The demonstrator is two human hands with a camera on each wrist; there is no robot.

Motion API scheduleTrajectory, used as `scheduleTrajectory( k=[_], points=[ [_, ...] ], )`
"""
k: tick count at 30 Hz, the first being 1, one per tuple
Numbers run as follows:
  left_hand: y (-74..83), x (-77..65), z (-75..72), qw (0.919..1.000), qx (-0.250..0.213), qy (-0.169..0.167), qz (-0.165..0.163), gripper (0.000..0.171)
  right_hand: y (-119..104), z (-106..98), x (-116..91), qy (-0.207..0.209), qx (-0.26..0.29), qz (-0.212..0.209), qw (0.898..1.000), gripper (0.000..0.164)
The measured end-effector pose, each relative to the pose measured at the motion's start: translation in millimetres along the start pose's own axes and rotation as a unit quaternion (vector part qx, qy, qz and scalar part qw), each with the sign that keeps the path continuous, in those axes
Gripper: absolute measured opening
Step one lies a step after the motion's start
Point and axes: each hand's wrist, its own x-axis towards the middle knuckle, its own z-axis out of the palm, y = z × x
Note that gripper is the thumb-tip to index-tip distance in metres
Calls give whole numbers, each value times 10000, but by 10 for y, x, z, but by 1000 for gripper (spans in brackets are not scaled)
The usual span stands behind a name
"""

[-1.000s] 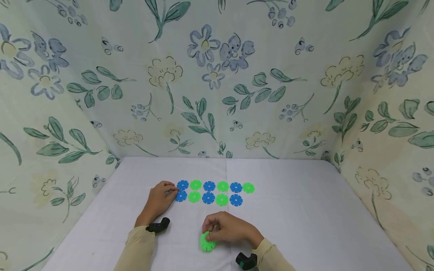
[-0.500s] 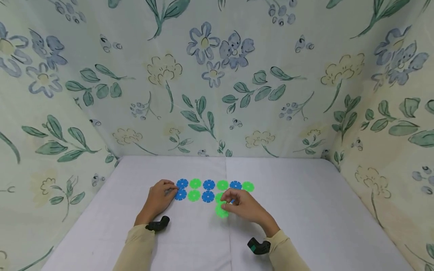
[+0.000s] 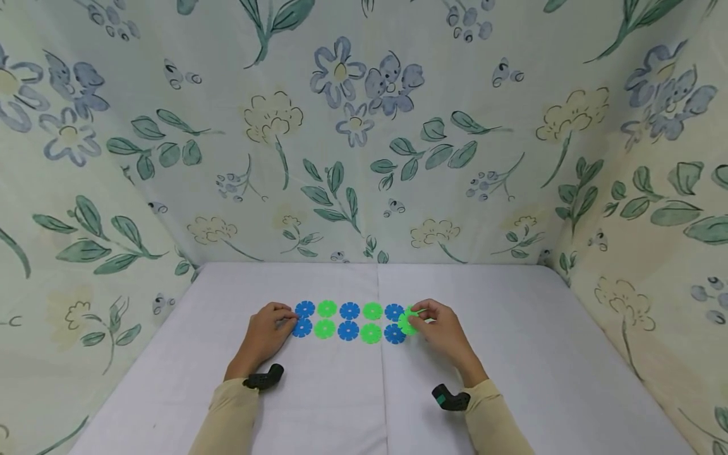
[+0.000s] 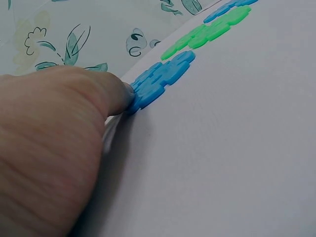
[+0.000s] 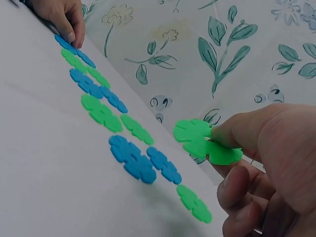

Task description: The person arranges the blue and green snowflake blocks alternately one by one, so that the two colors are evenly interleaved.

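Observation:
Two rows of flower-shaped, notched plastic discs lie on the white cloth, blue and green alternating. At their left end, the fingertips of my left hand (image 3: pixel 266 330) rest against the edges of the upper blue disc (image 3: pixel 305 308) and the lower blue disc (image 3: pixel 302 327). My right hand (image 3: pixel 449 336) pinches a green disc (image 5: pixel 190 134) between thumb and fingers, held above the cloth at the rows' right end. Below it in the right wrist view lies the last green disc (image 5: pixel 194 203) of the far row; the near row ends in a blue disc (image 3: pixel 395 333).
The white-covered table (image 3: pixel 512 366) extends around the discs on all sides. A floral curtain (image 3: pixel 364 126) hangs behind it and along both sides. Each wrist wears a black device, such as the right wrist device (image 3: pixel 451 398).
My right hand has carried the green disc from the near part of the table forward and rightward to the rows' right end. The left hand stays in place at the left end.

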Motion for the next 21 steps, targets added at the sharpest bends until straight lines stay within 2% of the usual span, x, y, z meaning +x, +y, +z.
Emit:
scheduleTrajectory(
  k=[4, 13, 21],
  points=[
    [1, -1, -2, 10000, -21, 41, 11, 14, 149, 2, 56, 113, -163, 213, 9996, 18],
    [15, -6, -22, 10000, -25, 60, 58, 14, 318, 6, 98, -61, -42, 324, 9994, 21],
    [8, -4, -15, 9999, -28, 64, 79, 13, 353, 0, 73, -79, -889, 233, 9957, 25]
  ],
)
